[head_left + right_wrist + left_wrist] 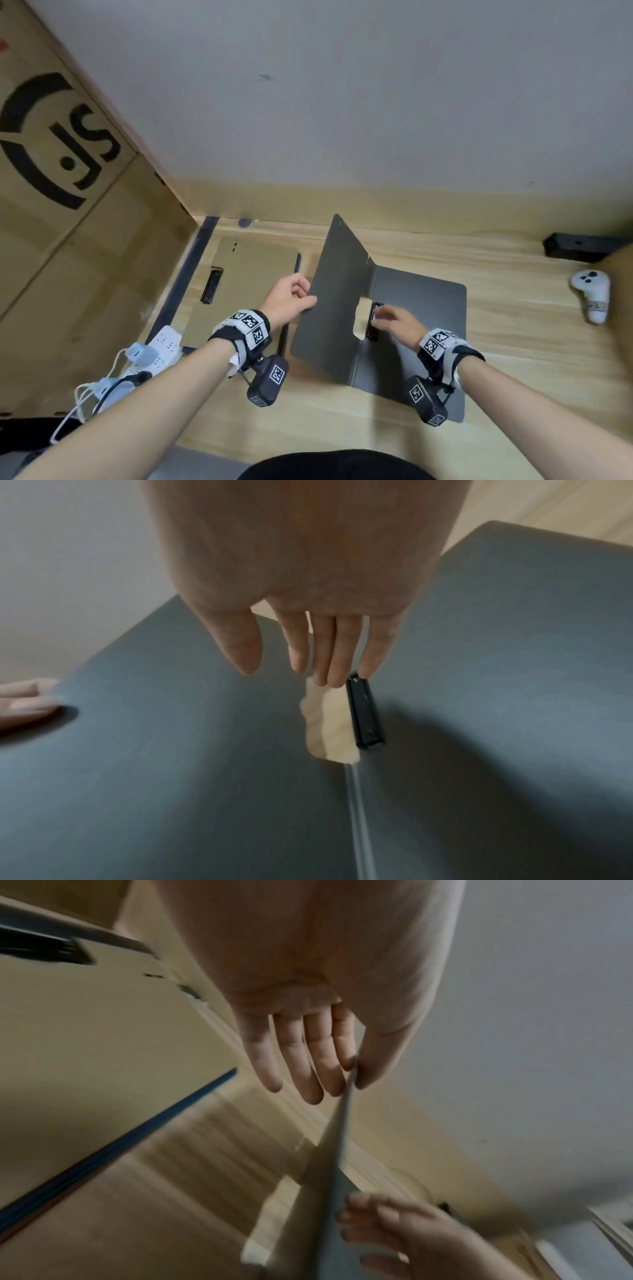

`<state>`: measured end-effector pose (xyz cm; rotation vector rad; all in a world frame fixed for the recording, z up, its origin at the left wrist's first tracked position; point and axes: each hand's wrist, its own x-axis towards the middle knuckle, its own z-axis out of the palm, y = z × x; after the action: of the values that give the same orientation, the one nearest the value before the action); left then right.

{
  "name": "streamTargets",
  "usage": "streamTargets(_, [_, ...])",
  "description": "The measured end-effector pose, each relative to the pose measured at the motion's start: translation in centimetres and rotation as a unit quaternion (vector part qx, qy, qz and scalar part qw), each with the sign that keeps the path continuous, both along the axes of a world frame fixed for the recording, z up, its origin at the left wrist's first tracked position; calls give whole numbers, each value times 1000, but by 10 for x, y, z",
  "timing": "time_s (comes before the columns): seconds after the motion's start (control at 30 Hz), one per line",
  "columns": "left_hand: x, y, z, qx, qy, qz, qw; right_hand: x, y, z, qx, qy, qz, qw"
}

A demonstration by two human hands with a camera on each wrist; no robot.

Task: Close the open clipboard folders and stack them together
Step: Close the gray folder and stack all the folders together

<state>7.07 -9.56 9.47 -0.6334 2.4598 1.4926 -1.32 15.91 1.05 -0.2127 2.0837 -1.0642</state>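
Note:
A grey clipboard folder (428,308) lies open on the wooden table (531,359). Its left cover (335,308) stands raised at a steep angle. My left hand (294,301) pinches that cover's free edge between thumb and fingers (342,1069). My right hand (383,317) reaches with straight fingers (337,656) to the black clip (365,715) beside the fold, and its fingertips touch the clip's top end. To the left a tan folder (246,274) lies flat, with its own black clip (212,286) and a dark blue edge (137,1129) along its right side.
A large cardboard box (68,171) stands along the left. A white power strip (161,346) with plugs and cables sits at the table's near left corner. A white controller (592,294) and a black bracket (579,246) lie far right. A wall (342,102) rises behind.

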Motion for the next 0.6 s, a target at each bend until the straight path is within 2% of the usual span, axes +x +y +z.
streamTargets(0.13, [-15, 37, 13, 30, 31, -95, 995, -8, 12, 47, -99, 1, -57, 993])
streamTargets(0.27, [-24, 83, 14, 71, 48, -179, 980, -8, 38, 66, -144, 19, -121, 982])
streamTargets(0.43, [-33, 119, -11, 99, 29, -141, 985, 3, 71, 57, -185, 33, -232, 954])
streamTargets(0.6, [-30, 123, -57, 69, -46, -73, 994, 16, 109, 14, -94, 47, -284, 953])
